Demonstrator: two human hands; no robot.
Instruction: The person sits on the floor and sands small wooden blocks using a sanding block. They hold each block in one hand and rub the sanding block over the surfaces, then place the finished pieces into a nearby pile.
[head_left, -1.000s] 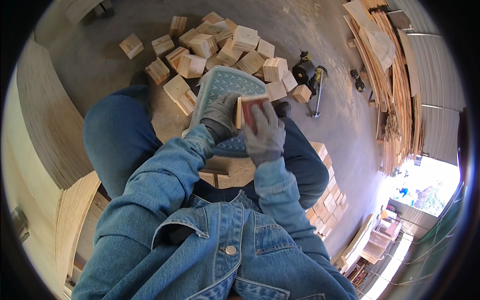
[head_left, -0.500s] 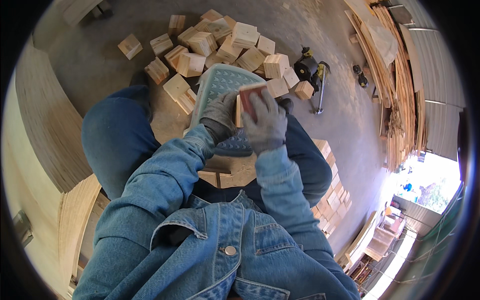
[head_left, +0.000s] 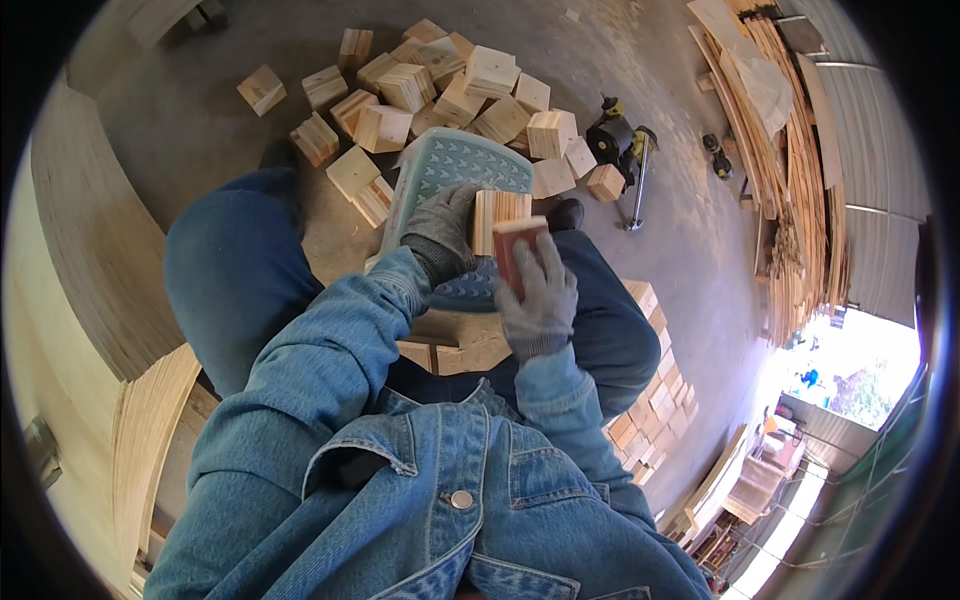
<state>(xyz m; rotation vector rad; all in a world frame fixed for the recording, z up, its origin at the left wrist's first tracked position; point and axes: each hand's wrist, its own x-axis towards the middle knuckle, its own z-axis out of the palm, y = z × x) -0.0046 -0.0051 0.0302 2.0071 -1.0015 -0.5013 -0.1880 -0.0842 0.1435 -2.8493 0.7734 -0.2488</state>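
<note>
Fingers of the grey-gloved left hand (head_left: 440, 232) grip the left side of a pale, layered wooden block (head_left: 500, 210); fingers of the grey-gloved right hand (head_left: 541, 312) are closed on a reddish-brown rectangular pad (head_left: 516, 256) at the block's 5 o'clock, overlapping its lower corner in view, contact can't tell. The block sits over the right part of a teal plastic stool (head_left: 450, 160), between the knees; whether it rests there, can't tell. Judging by this, one block is mid-work, not set down. From it, a jumbled heap of pale wooden blocks (head_left: 408, 90) lies at 11 o'clock on the grey concrete floor (head_left: 690, 250); neat rows of pale wooden blocks (head_left: 655, 405) at 5 o'clock. Heap looks like plenty left, rows maybe the done ones, but surfaces too small to confirm. Black-and-yellow tool (head_left: 612, 138) at 2 o'clock, untouched.
</note>
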